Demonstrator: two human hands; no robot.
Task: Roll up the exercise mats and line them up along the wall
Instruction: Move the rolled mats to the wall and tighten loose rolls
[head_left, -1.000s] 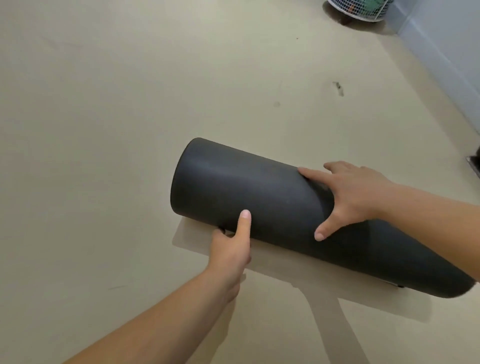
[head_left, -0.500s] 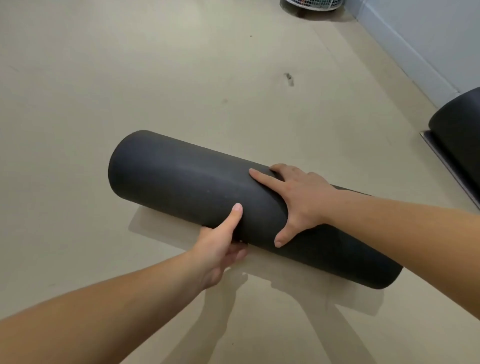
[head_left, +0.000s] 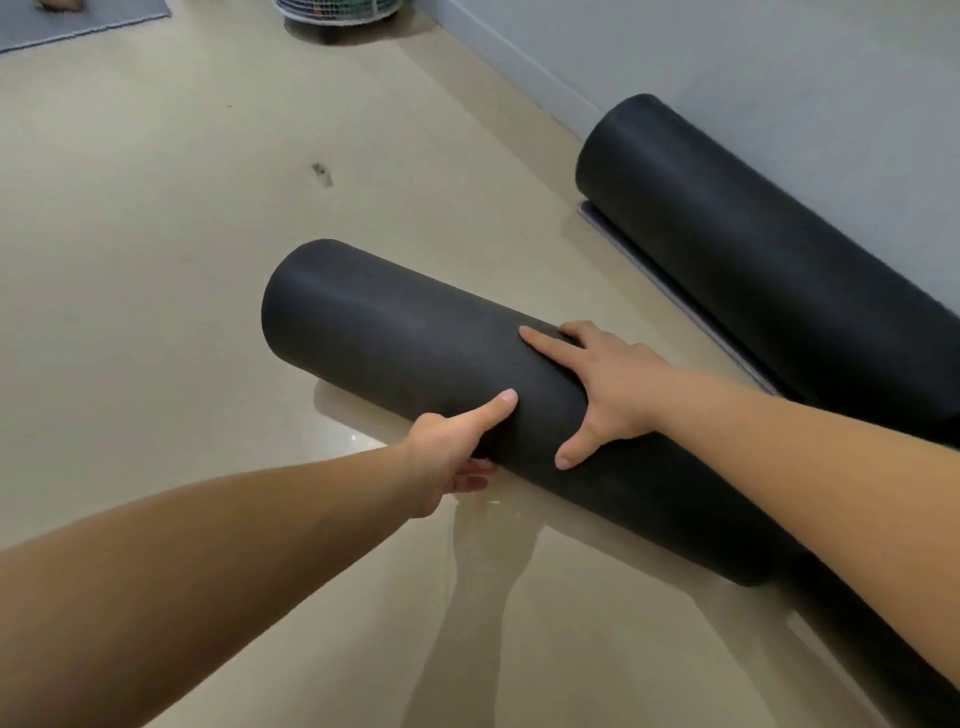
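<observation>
The mat (head_left: 415, 353) has swung nearer the wall (head_left: 779, 62) since half a second ago, and the second mat (head_left: 753, 249), then only an end at the frame's right edge, now shows along most of its length.

The mat is a dark roll, held slantwise in both hands near the middle of the view, its far end pointing up and left. A pale shadow lies on the floor (head_left: 156, 260) under it, so it seems lifted clear, though no gap can be made out.

The left hand (head_left: 452, 447) grips it from below on the near side: the thumb lies straight up the curve and the fingers curl underneath, mostly hidden. The right hand (head_left: 608, 384) rests flat on top, fingers spread, the forefinger straight along the roll and the thumb pointing down the near side.

The second mat lies on the floor against the wall, well apart from the held one, with a thin loose edge showing beside it. A dark mark (head_left: 322, 174) spots the floor farther off. At the top edge stand a white grille (head_left: 337, 13) and a grey rug (head_left: 78, 21).
</observation>
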